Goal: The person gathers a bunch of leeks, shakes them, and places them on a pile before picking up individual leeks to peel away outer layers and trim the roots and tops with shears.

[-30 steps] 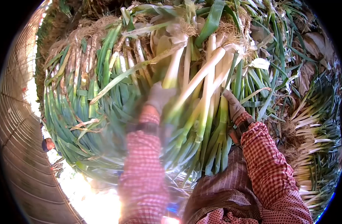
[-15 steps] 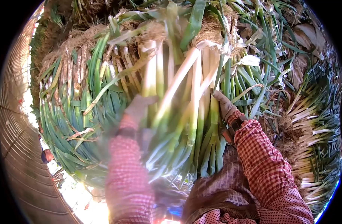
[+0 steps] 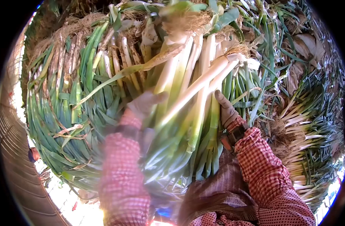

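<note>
A loose bunch of leeks [image 3: 198, 113], with thick white stalks and green leaves, lies between my two gloved hands. My left hand [image 3: 145, 103], slightly blurred, clasps the bunch's left side, its thumb pointing over the stalks. At the right side, my right hand [image 3: 226, 110] grips with the thumb up along the outer stalks. The other fingers of both hands are mostly hidden. Roots point away from me, and the leaves hang toward my lap. Two stalks cross diagonally over the others, their root tuft [image 3: 236, 51] at the upper right.
A large pile of leeks with dirtier stalks [image 3: 79, 64] fills the left. Another row of leeks [image 3: 299, 145] lies at the right, beside dry husks [image 3: 308, 47]. A ribbed, curved wall [image 3: 14, 150] rises at the far left. Dark patterned cloth [image 3: 221, 188] covers my lap.
The two diagonal stalks have shifted right, and their root tuft now shows at the upper right. Stalks on the left side lean further right. Both hands stay on the bunch.
</note>
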Demonstrator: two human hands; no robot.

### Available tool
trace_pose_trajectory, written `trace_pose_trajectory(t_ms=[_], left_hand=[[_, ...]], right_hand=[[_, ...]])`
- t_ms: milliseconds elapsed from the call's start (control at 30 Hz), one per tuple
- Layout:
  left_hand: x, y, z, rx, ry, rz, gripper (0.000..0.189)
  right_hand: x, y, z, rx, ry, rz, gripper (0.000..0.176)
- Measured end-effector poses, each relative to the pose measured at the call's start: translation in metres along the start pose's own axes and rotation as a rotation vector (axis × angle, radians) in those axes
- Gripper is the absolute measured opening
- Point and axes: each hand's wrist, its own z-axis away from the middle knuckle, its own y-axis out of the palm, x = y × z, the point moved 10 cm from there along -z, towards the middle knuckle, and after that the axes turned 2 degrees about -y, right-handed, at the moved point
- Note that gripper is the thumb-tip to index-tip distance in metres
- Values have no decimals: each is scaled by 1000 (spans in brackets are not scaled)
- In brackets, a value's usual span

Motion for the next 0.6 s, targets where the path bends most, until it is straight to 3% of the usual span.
trace_pose_trajectory(t_ms=[100,200,233,300,333,367,400,500,600], left_hand=[[4,4,5,59,-154,-8,118],[5,0,13,69,-157,-27,121],[-2,7,14,168,-35,42,116],[-17,19,26,324,301,318,82],[-11,15,23,324,359,379,70],[-6,12,20,327,419,440,59],[21,8,4,274,309,374,63],[66,1,-19,169,55,256,77],[56,14,-8,278,38,433,94]], right_hand=[[1,4,5,-48,5,33,75],[19,16,10,-44,-58,119,79],[30,29,22,-22,-98,161,79],[43,31,39,31,-213,341,82],[49,44,44,180,-270,347,79],[47,47,46,156,-261,333,77],[45,50,49,129,-250,317,74],[32,70,29,468,-161,425,81],[37,86,44,410,-139,365,78]])
